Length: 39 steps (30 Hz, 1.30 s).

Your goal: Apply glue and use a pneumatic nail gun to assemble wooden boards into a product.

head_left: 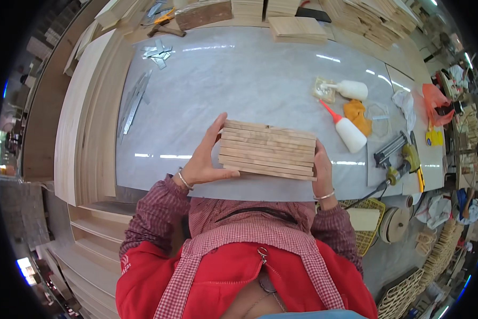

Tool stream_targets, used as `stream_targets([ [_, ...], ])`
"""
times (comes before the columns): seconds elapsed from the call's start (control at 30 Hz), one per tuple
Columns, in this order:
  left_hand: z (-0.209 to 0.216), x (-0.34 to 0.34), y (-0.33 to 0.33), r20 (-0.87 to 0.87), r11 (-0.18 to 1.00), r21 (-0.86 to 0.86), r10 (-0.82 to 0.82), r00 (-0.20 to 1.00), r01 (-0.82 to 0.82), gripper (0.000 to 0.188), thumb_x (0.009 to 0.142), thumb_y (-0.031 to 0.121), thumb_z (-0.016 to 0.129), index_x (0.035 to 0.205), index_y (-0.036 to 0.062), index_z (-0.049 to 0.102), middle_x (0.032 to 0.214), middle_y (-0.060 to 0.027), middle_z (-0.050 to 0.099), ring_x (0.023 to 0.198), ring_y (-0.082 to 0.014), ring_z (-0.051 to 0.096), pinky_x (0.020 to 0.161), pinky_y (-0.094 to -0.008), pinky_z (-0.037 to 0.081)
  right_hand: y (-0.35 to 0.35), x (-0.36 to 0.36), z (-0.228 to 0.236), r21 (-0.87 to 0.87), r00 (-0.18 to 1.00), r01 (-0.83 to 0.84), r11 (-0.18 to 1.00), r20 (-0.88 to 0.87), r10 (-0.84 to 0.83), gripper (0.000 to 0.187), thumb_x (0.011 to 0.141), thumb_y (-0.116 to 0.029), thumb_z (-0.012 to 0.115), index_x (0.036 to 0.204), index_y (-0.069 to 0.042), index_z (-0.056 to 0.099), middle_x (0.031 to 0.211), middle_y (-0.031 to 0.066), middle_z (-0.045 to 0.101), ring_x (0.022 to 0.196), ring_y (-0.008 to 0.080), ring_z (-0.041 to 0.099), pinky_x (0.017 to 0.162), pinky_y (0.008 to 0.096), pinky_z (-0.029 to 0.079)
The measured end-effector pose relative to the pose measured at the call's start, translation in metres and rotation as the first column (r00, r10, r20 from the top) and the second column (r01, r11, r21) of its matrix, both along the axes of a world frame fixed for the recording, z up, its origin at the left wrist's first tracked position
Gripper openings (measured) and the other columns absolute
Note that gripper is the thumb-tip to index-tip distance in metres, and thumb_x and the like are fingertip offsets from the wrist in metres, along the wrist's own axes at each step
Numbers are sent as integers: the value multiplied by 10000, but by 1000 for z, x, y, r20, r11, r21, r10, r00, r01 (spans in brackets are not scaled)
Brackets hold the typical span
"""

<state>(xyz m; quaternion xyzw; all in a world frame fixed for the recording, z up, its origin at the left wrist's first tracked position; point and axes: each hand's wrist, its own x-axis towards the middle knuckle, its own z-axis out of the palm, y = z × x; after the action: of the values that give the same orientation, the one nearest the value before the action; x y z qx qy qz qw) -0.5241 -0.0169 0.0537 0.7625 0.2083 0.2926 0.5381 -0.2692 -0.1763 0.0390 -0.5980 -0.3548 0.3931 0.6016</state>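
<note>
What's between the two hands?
A stack of thin wooden slats fills the stretch from left hand to right hand, as the head view shows.

Even, fairly bright light fell over the grey tabletop [212, 85], where thin white streaks of glare lay like reflections of overhead tube lamps. Shadows were soft and faint, though the brown panel [46, 111] at far left sat dimmer. The stack of wooden strips [268, 150] came out reasonably clear, its seams distinct, without obvious motion blur. Toward the rim, the workshop background turned small, soft and hard to read. The fisheye bowed straight edges, black filled the corners, and blue-tinged, blown-out patches flared along the left border.
</note>
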Motion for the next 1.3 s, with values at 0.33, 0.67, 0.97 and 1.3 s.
stream_targets([
  [0.33, -38, 7, -9, 36, 996, -77, 51, 998, -48, 1130, 554, 241, 866, 1433, 49, 182, 1457, -166, 248, 1309, -316, 315, 1080, -395, 274, 17, -19, 5, -28, 888, 255, 966, -388, -246, 496, 979, -384, 352, 1282, -3, 447, 1255, 109, 503, 1085, 156, 493, 929, 275, 380],
  [0.67, -58, 7, -7, -79, 988, -140, 52, 996, -63, 1113, 564, 276, 862, 1424, 37, 197, 1435, -175, 280, 1308, -321, 319, 1067, -398, 296, 23, -22, -4, 73, 918, 233, 970, -345, -194, 454, 997, -361, 305, 1296, -49, 443, 1264, 68, 499, 1082, 144, 491, 942, 267, 369],
  [0.97, -56, 12, -7, 17, 995, -22, 98, 995, -97, 1049, 571, 292, 855, 1396, 27, 264, 1403, -184, 317, 1260, -323, 376, 1046, -408, 324, 15, -24, -7, 92, 886, 168, 982, -450, -110, 602, 977, -497, 229, 1380, -64, 342, 1351, 78, 440, 1201, 176, 441, 995, 307, 350],
  [1.3, -64, 15, 3, -7, 986, 36, 164, 986, -164, 1117, 457, 307, 896, 1364, 13, 314, 1302, -176, 398, 1197, -353, 418, 1019, -407, 353, 22, -7, -8, 77, 982, 68, 995, -180, -53, 612, 977, -493, 245, 1376, -40, 346, 1365, 85, 429, 1213, 179, 431, 1005, 303, 336],
])
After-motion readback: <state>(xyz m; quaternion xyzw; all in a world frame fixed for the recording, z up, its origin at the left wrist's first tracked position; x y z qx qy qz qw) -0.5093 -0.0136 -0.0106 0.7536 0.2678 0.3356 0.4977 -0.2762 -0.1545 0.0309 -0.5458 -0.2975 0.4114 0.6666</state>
